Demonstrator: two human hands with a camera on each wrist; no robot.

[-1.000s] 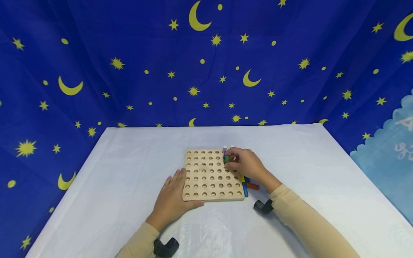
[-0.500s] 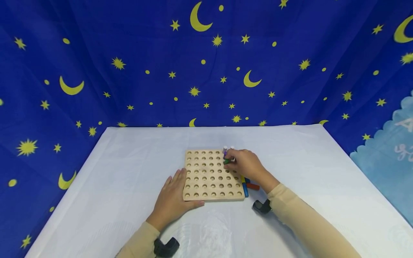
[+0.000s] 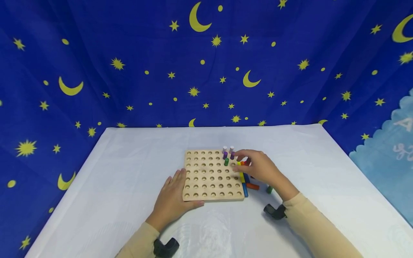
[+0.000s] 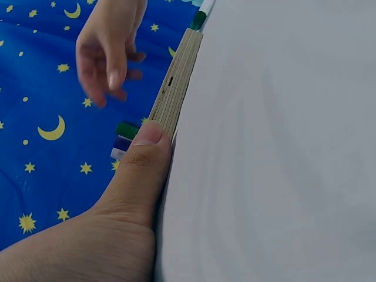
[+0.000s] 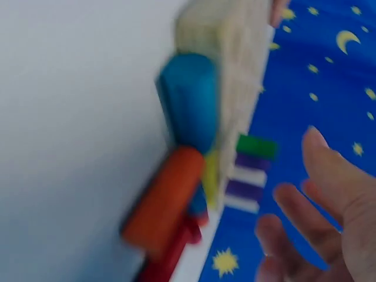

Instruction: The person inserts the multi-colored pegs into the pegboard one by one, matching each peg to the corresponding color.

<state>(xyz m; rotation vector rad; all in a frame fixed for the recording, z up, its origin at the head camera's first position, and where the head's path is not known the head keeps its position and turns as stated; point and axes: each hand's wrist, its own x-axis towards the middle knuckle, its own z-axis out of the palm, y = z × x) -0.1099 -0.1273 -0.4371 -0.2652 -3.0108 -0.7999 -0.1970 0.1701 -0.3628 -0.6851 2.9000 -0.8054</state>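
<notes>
A wooden peg board (image 3: 208,182) with rows of round holes lies on the table. At its back right corner stand two white pegs (image 3: 224,148), two purple pegs (image 3: 225,156) and a green peg (image 3: 227,162). My left hand (image 3: 171,199) rests against the board's left side, its thumb along the front edge; the left wrist view shows that thumb (image 4: 147,158) against the wood. Just right of the standing pegs hovers my right hand (image 3: 259,166), fingers loosely bent and parted, holding nothing. In the right wrist view the right hand (image 5: 329,205) is apart from the green peg (image 5: 257,146).
Loose pegs lie along the board's right side: a yellow peg (image 3: 242,178), a blue peg (image 3: 246,190), an orange peg (image 3: 253,186) and red ones partly hidden by the right hand. Another green peg (image 3: 269,189) lies by the right wrist. A blue star-patterned cloth (image 3: 206,71) hangs behind the table.
My right hand has let go of the green peg, which now stands in a hole of the board, and has moved back to the right. The left hand has stayed in place.
</notes>
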